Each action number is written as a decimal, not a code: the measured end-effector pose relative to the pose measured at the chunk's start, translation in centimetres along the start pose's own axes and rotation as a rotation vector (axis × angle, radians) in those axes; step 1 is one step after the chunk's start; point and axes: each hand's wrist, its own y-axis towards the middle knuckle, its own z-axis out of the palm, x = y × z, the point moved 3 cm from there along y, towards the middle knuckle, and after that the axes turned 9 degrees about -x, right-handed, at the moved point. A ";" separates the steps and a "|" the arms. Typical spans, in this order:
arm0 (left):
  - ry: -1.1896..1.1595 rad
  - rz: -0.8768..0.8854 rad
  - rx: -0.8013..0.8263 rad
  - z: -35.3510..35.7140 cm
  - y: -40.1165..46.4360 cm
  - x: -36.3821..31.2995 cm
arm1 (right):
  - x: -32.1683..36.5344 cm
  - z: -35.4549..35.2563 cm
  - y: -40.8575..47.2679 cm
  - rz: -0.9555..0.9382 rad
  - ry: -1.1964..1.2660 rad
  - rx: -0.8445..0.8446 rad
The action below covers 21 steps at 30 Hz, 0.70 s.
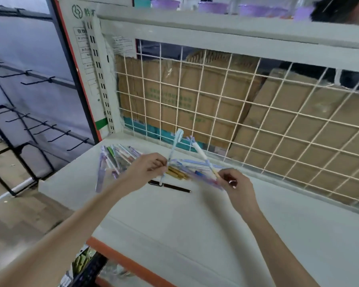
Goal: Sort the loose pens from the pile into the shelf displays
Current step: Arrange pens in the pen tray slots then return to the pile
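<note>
Bare forearms reach in from the near edge, and each ends in fingers pinched on a pen. On the left hand (148, 166) the fingertips close around the lower part of a pale blue plastic pen (173, 151), which stands nearly upright with its cap end high, probably lifted so it can be told apart from the rest. The right hand (234, 183) curls its fingers round the near end of a white pen with a blue top (202, 155), tilted up and to the left, away from the heap for the same reason, I would guess. Beneath both hands the pile of loose pastel pens (120, 157) fans across the far left of the white shelf board (195, 224), with a few gold-coloured pens (177, 172) among them and a dark slim pen (174, 187) lying apart on the near side. Beyond stands a white wire grid panel (247, 112) backed by brown cardboard boxes (174, 96); no pen display shows clearly, so both pens have yet to be placed.
</note>
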 end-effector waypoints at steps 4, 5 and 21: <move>-0.245 -0.012 0.016 5.4 -1.1 -5.6 | -0.1 -5.0 -1.9 0.066 0.143 -0.018; -0.282 -0.011 0.024 6.7 -1.4 -7.0 | 0.0 -6.4 -2.4 0.073 0.162 -0.016; -0.393 0.217 0.224 22.7 -5.8 -24.9 | 1.2 -28.3 -8.0 0.041 0.224 -0.167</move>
